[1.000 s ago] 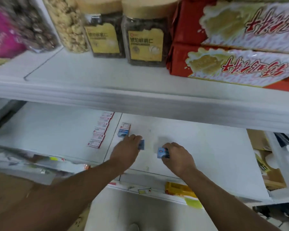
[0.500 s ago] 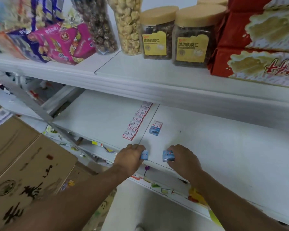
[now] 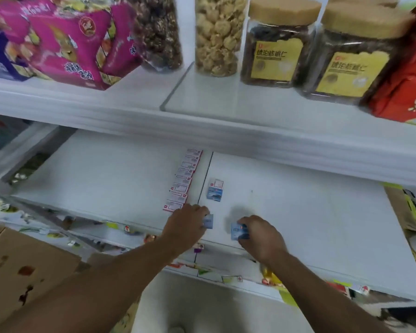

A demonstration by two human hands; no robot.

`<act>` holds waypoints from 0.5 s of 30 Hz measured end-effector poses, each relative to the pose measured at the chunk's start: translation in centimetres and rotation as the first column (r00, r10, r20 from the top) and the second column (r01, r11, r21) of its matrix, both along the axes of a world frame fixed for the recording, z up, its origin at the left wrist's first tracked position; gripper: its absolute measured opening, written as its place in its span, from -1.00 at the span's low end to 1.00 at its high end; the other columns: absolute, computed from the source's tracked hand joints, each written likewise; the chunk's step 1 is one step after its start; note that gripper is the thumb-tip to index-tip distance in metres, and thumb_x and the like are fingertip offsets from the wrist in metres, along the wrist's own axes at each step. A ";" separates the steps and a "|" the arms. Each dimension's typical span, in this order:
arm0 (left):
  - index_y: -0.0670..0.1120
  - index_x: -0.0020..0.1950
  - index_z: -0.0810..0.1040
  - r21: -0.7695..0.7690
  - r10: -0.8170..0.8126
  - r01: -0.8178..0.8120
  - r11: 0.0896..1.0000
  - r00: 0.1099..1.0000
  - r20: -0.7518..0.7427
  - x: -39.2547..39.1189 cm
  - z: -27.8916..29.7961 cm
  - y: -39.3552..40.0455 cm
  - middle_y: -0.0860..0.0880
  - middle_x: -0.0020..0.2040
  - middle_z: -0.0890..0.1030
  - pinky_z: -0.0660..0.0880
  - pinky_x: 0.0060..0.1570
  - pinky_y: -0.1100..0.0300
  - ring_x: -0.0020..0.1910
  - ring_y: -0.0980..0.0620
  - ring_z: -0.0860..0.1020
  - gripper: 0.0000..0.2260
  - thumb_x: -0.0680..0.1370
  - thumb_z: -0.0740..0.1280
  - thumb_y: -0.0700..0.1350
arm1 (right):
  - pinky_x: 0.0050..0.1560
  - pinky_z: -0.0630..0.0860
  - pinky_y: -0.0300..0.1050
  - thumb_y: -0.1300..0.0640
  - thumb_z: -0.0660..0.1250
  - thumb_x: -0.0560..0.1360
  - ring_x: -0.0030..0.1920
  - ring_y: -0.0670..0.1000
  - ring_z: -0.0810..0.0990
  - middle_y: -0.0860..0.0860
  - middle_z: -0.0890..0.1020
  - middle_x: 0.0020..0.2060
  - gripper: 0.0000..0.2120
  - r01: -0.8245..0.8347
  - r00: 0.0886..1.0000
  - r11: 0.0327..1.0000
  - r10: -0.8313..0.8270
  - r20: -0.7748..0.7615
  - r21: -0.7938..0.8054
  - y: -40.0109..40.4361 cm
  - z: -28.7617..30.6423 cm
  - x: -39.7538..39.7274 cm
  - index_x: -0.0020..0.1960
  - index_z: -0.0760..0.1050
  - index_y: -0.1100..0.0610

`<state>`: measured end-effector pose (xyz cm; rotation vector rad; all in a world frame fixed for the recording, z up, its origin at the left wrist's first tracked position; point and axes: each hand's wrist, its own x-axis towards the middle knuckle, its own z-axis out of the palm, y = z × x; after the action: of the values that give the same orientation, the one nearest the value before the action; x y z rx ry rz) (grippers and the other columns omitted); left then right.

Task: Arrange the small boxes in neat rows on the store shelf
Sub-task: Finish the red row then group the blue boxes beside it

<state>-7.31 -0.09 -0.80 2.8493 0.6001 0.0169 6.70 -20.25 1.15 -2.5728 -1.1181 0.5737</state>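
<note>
On the white lower shelf [image 3: 310, 212], my left hand [image 3: 186, 225] grips a small blue box [image 3: 209, 221] near the front edge. A hand's width to its right, my right hand [image 3: 259, 234] holds another small blue box [image 3: 237, 231]. Farther back a blue and white box [image 3: 215, 189] lies alone beside the seam between the shelf panels. Left of that seam, several red and white small boxes [image 3: 181, 182] lie in one row running front to back, ending just behind my left hand.
The upper shelf [image 3: 202, 121] overhangs and carries pink packets [image 3: 65, 44], snack jars [image 3: 274, 44] and red cartons [image 3: 404, 80]. Cardboard cartons [image 3: 22, 272] stand at lower left. A brown box [image 3: 404, 207] sits at the right end of the lower shelf.
The camera view has shifted left and up. Both hands keep their boxes and stay near the shelf's front edge, roughly the same distance apart.
</note>
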 end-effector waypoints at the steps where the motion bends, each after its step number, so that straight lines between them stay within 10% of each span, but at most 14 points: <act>1: 0.05 0.39 0.55 -0.006 -0.024 0.024 1.000 1.000 0.017 0.6 0.0 0.6 0.01 0.22 0.66 0.56 0.15 0.04 0.19 -0.04 0.57 -0.67 0.63 0.41 0.00 | 0.16 0.58 0.00 0.04 0.42 0.52 0.20 0.05 0.59 -0.04 0.59 0.23 -0.60 0.027 1.000 1.000 -0.027 -0.003 -0.010 0.3 0.0 -0.3 0.35 0.55 -0.10; 15: 0.07 0.44 0.52 -0.069 -0.139 0.138 0.988 0.990 -0.022 6.0 -4.6 5.4 0.01 0.34 0.64 0.61 0.14 -0.06 0.28 -0.09 0.56 -0.56 0.57 0.48 -0.03 | 0.04 0.53 -0.07 0.02 0.40 0.50 0.17 0.05 0.58 -0.07 0.60 0.21 -0.61 0.216 0.976 0.976 -0.216 0.019 -0.016 2.5 -2.0 -2.9 0.33 0.54 -0.10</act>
<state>-1.27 5.33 -5.37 2.8227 0.3986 -0.0633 3.78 -17.75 -0.81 -2.6728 -0.8259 0.5123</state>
